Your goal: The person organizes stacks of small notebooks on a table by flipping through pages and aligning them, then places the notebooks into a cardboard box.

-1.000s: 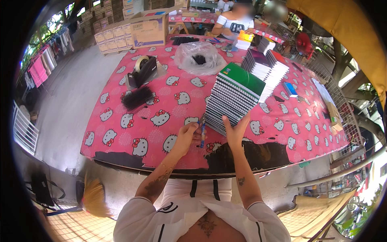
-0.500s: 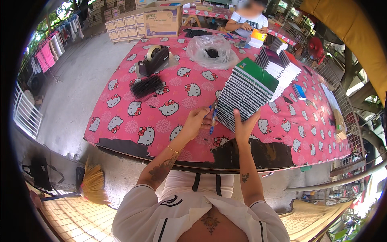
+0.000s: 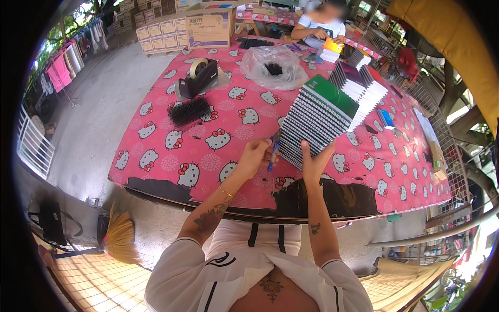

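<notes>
A tall stack of spiral notebooks (image 3: 317, 117) with a green cover on top leans on the table in front of me, its black coil bindings turned my way. My right hand (image 3: 316, 160) grips the stack's lower right side, thumb on the bindings and fingers round the edge. Closed in my left hand (image 3: 255, 156) is a slim blue-handled tool (image 3: 274, 152) that looks like pliers, close to the stack's lower left edge. My fingers partly cover it. More notebooks (image 3: 366, 96) with white pages stand fanned behind the stack.
On the pink-covered table (image 3: 228, 117) are a tape dispenser (image 3: 200, 78), a pile of black plastic coils (image 3: 189, 112), a clear plastic bag (image 3: 273, 67) and a small blue box (image 3: 385, 118). Cartons (image 3: 208, 28) stand beyond. Across the table, a person (image 3: 319, 26) handles yellow-covered notebooks (image 3: 332, 49).
My left hand has shifted slightly and the blue-handled tool has tilted, its lower end moving a little left. My right hand and the stack stay in place.
</notes>
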`<state>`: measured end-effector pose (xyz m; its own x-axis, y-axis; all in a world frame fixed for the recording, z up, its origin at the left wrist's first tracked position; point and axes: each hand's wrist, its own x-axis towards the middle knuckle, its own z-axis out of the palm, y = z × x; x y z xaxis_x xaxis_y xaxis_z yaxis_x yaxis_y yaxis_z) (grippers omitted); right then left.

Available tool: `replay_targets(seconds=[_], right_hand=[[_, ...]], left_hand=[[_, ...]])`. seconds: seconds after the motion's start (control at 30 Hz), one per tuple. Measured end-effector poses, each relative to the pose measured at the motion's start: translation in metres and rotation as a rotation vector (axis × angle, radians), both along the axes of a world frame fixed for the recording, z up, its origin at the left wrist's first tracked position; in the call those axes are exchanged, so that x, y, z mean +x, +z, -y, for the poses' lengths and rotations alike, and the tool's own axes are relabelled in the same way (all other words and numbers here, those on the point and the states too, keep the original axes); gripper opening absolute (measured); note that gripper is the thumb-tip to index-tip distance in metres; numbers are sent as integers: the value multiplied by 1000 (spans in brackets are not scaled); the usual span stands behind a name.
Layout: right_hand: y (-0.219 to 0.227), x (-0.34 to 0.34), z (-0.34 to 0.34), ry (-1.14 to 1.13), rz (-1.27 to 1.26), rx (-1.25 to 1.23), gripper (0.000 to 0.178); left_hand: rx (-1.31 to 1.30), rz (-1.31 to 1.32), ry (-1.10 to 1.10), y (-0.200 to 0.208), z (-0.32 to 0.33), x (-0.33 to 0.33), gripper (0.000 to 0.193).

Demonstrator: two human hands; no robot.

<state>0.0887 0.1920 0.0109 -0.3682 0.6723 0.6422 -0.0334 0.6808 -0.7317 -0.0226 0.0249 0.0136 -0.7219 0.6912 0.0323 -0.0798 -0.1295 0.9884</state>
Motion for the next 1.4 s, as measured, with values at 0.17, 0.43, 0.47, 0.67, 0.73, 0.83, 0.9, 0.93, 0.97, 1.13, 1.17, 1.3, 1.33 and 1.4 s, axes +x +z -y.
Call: replay_targets(seconds=[0.17, 0.43, 0.47, 0.67, 0.73, 0.83, 0.9, 0.93, 0.97, 1.13, 1.17, 1.3, 1.33, 1.4], right_hand=[[-2, 5, -2, 18, 38, 10, 107], [-3, 6, -4, -11, 47, 34, 111], [-3, 6, -4, -7, 54, 31, 111], [-6, 6, -3, 53, 57, 32, 115], [-11, 10, -7, 32, 102, 23, 118], [-14, 9, -7, -19, 74, 91, 103], [-12, 6, -6, -18, 46, 92, 100], [-11, 6, -6, -15, 31, 96, 99], [-11, 6, -6, -14, 30, 96, 97], [-10, 4, -4, -9, 15, 104, 99], [-10, 4, -4, -22, 10, 113, 99], [-11, 4, -5, -32, 3, 98, 100], [-12, 4, -5, -31, 14, 96, 101], [-13, 5, -5, -30, 36, 94, 103]], left_hand=[[-358, -1120, 431, -5, 0, 13, 42], [107, 399, -55, 1, 1, 6, 33], [98, 408, -44, 0, 0, 5, 32], [-39, -47, -21, -30, 3, -10, 32], [-19, 57, -34, -26, 5, -7, 33], [21, 279, -81, -12, 10, 0, 35], [40, 367, -100, -9, 10, 2, 37], [49, 368, -99, -10, 7, 3, 39], [57, 369, -99, -10, 6, 3, 40], [86, 417, -96, -14, 2, 5, 38], [95, 434, -102, -13, 1, 5, 38], [73, 279, -46, -17, -2, 7, 33], [22, 94, -19, -24, -3, 4, 31], [-10, -60, 4, -36, -2, 1, 31]])
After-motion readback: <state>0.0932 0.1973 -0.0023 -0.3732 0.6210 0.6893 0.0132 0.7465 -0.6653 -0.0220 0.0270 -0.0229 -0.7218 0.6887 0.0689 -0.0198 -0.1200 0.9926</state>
